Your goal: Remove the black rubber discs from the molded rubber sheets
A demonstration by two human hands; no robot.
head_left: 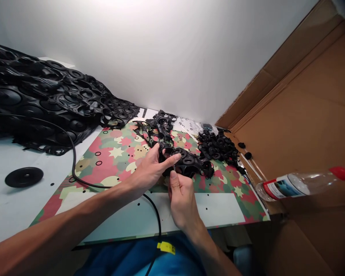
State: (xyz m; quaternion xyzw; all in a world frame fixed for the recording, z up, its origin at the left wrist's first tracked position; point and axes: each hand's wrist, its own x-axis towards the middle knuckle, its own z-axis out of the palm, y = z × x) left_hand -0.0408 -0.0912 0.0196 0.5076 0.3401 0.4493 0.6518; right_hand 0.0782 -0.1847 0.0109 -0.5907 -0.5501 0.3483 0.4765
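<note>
A strip of black moulded rubber with round holes lies on the star-patterned mat. My left hand grips the strip's near end, thumb on top and fingers wrapped under it. My right hand is closed just below the strip, pinching a thin metal tool whose tip points up at the rubber. More of the same black scrap webbing trails behind toward the wall.
A big stack of black moulded rubber sheets fills the left. A pile of small black rings sits at right of the mat. A black disc, a black cable, a plastic bottle and a cardboard box wall are around.
</note>
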